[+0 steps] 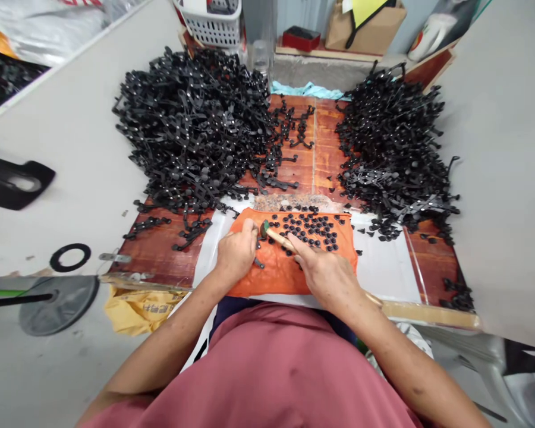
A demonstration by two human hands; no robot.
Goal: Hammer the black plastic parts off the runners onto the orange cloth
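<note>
Matt, wrinkled cloth [279,278] under the left hand [237,252]; smooth wooden handle [280,239] in the right hand [332,276]; glossy wooden counter [327,139] beyond.

Bright, diffuse light, soft shadows.

Bare forearms [178,321] converge forward, the left grip [236,252] pinched, the right grip [327,273] curled with thumb extended

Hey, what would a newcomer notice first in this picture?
Probably the big heap of tangled black parts at the back left, then the smaller heap at the right. The orange cloth near the middle stands out, dotted with small black pieces; over it, the right hand grips a wooden-handled tool.
</note>
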